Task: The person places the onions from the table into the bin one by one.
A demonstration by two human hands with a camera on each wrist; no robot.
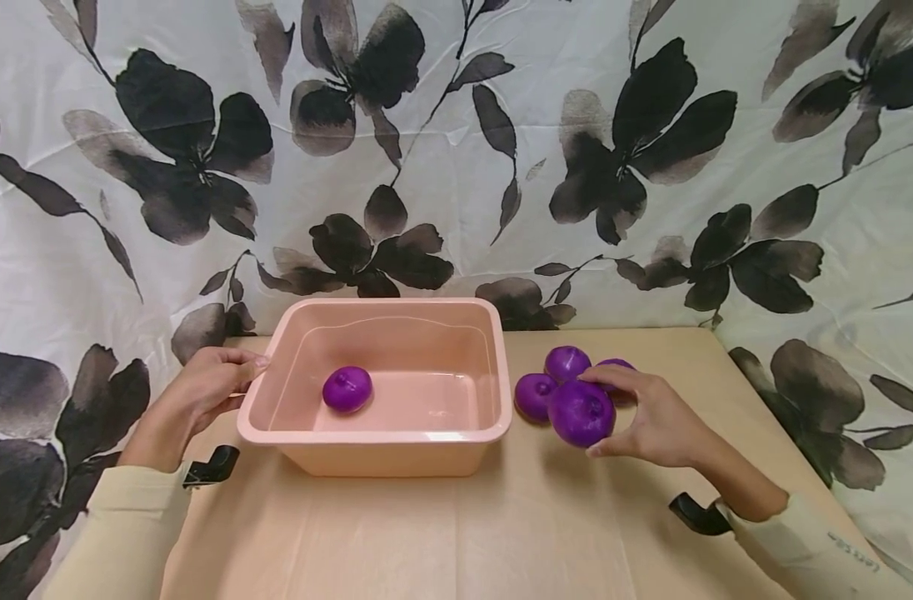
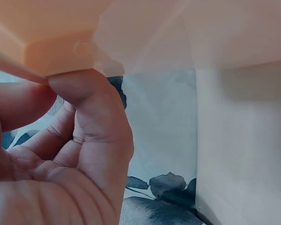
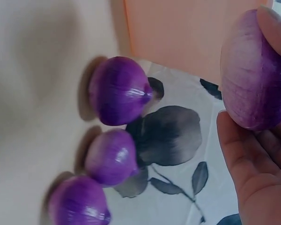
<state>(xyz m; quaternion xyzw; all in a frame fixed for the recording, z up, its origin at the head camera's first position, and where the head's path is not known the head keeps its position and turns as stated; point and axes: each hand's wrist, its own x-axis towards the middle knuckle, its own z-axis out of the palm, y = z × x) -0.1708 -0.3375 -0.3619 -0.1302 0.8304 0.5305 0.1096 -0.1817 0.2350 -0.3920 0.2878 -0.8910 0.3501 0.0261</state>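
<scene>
A pink plastic tub stands on the table, with one purple onion lying inside it toward the left. My left hand pinches the tub's left rim between thumb and index finger, which the left wrist view shows up close. To the right of the tub, my right hand grips a purple onion between thumb and fingers. In the right wrist view this held onion is off the table. Three more onions sit on the table beside it: one on the left, one at the back, one partly behind my hand.
The light wooden-toned table ends at the back against a white cloth printed with dark flowers. That cloth also borders the table on its left and right sides.
</scene>
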